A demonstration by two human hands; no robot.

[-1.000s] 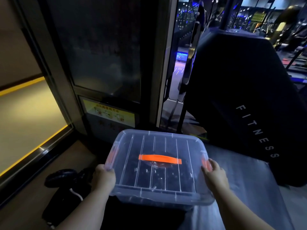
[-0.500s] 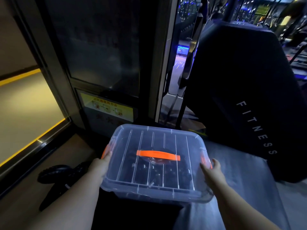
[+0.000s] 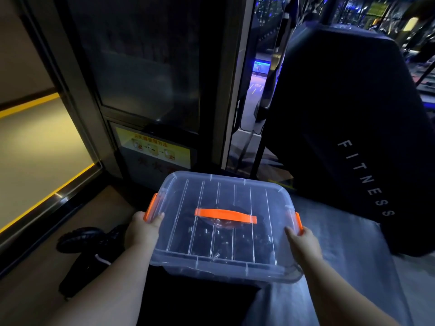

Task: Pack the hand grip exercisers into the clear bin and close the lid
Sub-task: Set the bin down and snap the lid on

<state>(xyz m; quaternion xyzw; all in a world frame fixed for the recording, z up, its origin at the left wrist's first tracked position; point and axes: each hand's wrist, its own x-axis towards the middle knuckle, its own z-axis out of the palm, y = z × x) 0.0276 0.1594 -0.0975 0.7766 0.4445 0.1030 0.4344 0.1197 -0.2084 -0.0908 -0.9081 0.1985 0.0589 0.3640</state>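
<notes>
Clear bin [image 3: 211, 271] sits low in front of the person, over a black block at the edge of a grey mat [image 3: 341, 243]. Its lid [image 3: 183, 198] is on and lies flat. Hand grip exercisers [image 3: 211, 241] are inside, dark handles and small springs showing through the ribbed plastic. Left hand [image 3: 141, 234] pinches the bin's side at the lower end of the left latch [image 3: 150, 208]: thumb on the lid edge, other fingers tucked out of sight beneath. Right hand [image 3: 303, 245] mirrors this at the right latch [image 3: 298, 223], thumb along the rim, fingers under the clip. Judgement: the symmetric hold at both clips suits pressing them home or steadying the bin level so the load does not slide. Orange handle [image 3: 225, 215] is untouched. Dim light; cannot tell whether either latch is fully snapped. Packing looks done; only the closure needs checking.
</notes>
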